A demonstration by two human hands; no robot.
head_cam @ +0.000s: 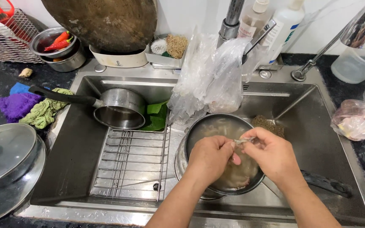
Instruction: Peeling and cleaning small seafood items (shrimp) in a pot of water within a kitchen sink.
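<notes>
Both of my hands are over a dark pan that stands in the steel sink and holds cloudy water with pale pieces of food. My left hand and my right hand meet at the fingertips and pinch one small, pale, stringy piece of food between them, just above the water. The pan's black handle points to the lower right.
A small steel saucepan with a black handle lies on the sink's left side above a wire rack. Clear plastic bags hang from the tap. A pot lid, cloths, a bowl of red chillies, bottles and a wrapped bag sit around.
</notes>
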